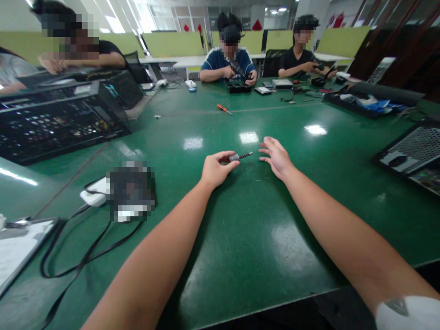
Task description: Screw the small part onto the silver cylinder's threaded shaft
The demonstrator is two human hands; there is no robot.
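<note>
Between the thumb and fingers of my left hand is a small grey metal cylinder with a thin spiral shaft, which looks like a small motor with a worm shaft. Its shaft points right, towards my right hand. My right hand is apart from it, with fingers spread and nothing held. Both hands are low over the green table. I cannot tell whether the cylinder touches the tabletop.
Computer cases stand at left and right. An orange screwdriver lies ahead. A black strap, a white device and a clipboard are on the left. Several people work across the table.
</note>
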